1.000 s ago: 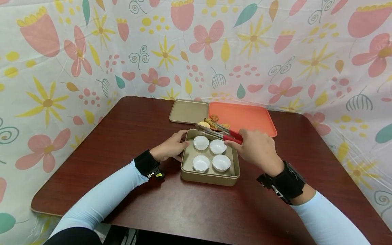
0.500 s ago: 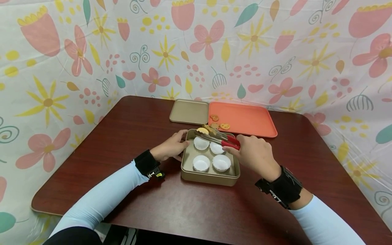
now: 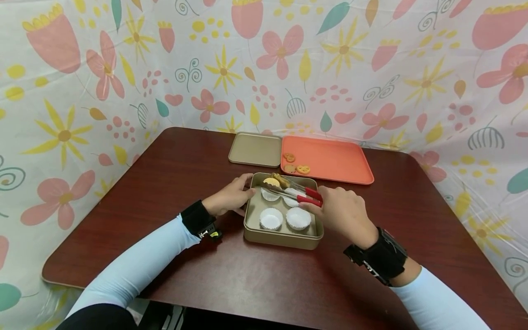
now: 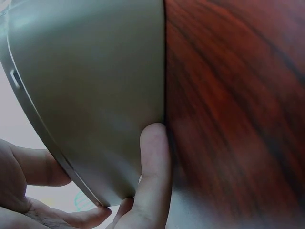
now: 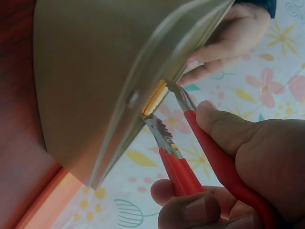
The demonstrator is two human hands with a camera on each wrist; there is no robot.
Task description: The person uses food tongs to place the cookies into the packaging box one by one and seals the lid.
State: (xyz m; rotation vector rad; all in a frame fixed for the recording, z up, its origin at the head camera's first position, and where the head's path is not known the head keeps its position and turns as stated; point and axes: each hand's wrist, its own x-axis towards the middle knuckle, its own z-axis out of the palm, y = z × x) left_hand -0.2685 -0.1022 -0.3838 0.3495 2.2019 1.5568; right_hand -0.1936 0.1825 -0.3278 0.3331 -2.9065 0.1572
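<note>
My right hand holds a pair of tongs by their red handles. Between the metal tips of the tongs is a round yellow sandwich cookie, at the back-left paper cup inside a gold rectangular tin. Whether the cookie touches the cup cannot be told. The tongs partly cover the back-right cup, and two white paper cups stand in the front row. My left hand grips the tin's left side, with the thumb at the rim and fingers against the outer wall.
Behind the tin lies an orange tray with several cookies at its left end, among them a pretzel-shaped one. A flat gold lid sits left of it. Flower-printed cloth hangs behind the brown table.
The right hand has brought the tongs and yellow cookie from the orange tray's near edge over the tin's rim and down to the back-left cup. The left hand stays on the tin.
</note>
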